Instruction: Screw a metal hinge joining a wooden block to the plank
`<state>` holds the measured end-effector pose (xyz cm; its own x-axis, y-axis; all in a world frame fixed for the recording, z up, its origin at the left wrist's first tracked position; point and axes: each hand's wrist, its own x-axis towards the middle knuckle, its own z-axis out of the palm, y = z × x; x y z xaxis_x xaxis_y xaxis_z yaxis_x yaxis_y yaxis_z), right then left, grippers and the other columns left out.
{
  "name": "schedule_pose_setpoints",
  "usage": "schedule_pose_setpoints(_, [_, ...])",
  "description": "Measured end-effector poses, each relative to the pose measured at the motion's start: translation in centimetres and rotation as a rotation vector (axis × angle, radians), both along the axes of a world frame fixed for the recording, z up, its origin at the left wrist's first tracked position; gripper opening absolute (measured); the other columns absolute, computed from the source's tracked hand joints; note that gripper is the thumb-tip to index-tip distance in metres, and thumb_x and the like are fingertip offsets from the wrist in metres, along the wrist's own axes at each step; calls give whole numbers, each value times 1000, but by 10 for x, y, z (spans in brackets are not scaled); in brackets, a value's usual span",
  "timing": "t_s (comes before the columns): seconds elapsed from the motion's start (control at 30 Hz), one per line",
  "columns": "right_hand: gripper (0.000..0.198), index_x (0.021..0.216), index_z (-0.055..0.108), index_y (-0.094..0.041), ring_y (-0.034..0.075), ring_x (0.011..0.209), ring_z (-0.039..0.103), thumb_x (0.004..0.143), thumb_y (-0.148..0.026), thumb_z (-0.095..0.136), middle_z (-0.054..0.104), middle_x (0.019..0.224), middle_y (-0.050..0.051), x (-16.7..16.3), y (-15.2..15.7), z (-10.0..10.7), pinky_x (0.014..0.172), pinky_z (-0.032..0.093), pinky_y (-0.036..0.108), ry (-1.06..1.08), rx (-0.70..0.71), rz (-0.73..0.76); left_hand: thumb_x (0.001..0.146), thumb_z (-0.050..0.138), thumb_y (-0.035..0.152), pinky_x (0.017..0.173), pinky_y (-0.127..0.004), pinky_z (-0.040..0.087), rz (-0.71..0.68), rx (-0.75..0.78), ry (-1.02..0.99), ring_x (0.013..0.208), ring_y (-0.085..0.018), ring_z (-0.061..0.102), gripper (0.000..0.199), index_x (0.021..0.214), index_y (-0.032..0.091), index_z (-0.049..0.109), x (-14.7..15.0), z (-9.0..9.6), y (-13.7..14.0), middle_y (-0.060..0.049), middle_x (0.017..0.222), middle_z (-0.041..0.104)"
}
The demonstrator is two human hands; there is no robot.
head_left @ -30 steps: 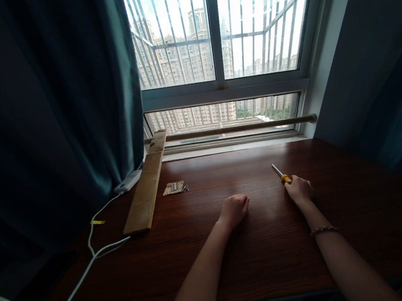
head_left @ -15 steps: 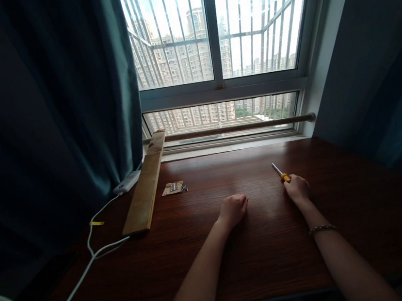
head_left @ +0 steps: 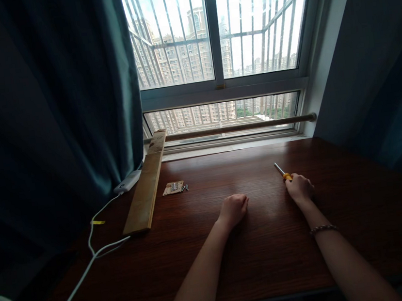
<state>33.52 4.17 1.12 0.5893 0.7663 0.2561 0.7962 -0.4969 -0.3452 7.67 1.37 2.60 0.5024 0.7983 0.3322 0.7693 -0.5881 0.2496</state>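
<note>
Since your right hand [head_left: 300,188] grips the screwdriver [head_left: 287,177], getting hold of 1 tool looks done; its tip meets no workpiece, so use seems not begun. Right of centre over the tabletop [head_left: 264,245]: yellow handle, silvery shaft angled windowward. Your left hand [head_left: 233,210] is fisted, contents hidden.

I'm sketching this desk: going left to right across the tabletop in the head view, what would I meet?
Yellow tag → wooden board → small card, with metal pieces at its right edge → left hand → right hand, holding a yellow-handled screwdriver.
</note>
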Motion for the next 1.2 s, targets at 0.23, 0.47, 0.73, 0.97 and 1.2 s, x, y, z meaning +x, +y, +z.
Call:
schedule_pose_setpoints(0.23, [29, 103, 58, -13, 21, 98, 49, 80, -25, 45, 60, 104, 9, -44, -7, 4, 90, 34, 31, -28, 321, 447, 87, 31, 33, 60, -23, 34, -3, 14, 11, 67, -15, 56, 33, 70, 18, 55, 0, -1, 1, -6, 73, 62])
schedule_pose_setpoints(0.47, [29, 103, 60, -16, 20, 99, 51, 77, -26, 50, 61, 104, 8, -85, -17, -9, 88, 38, 29, 133, 199, 992, 86, 33, 33, 66, -24, 37, 32, 5, 12, 72, -15, 57, 31, 75, 18, 58, -8, -1, 7, -6, 77, 63])
schedule_pose_setpoints(0.73, [25, 96, 62, -17, 20, 92, 55, 78, -28, 50, 64, 95, 8, -79, -10, -12, 83, 39, 29, 173, 121, 987, 83, 38, 26, 75, -26, 42, 419, 108, -211, 81, -16, 57, 24, 87, 15, 60, -71, -3, 58, -8, 88, 63])
schedule_pose_setpoints(0.97, [20, 91, 63, -17, 19, 91, 54, 78, -27, 51, 63, 93, 8, -79, -9, -15, 81, 39, 27, 158, 132, 1005, 80, 42, 29, 102, -40, 21, 765, 232, 40, 126, -27, 27, 43, 115, 7, 51, -119, -29, 87, -18, 131, 39])
schedule_pose_setpoints(1.2, [19, 90, 63, -17, 19, 90, 54, 77, -25, 51, 63, 92, 7, -78, -8, -15, 81, 39, 29, 182, 144, 1009, 81, 34, 48, 103, -43, 18, 920, 13, 81, 129, -31, 20, 64, 126, 3, 39, -126, -45, 94, -22, 136, 30])
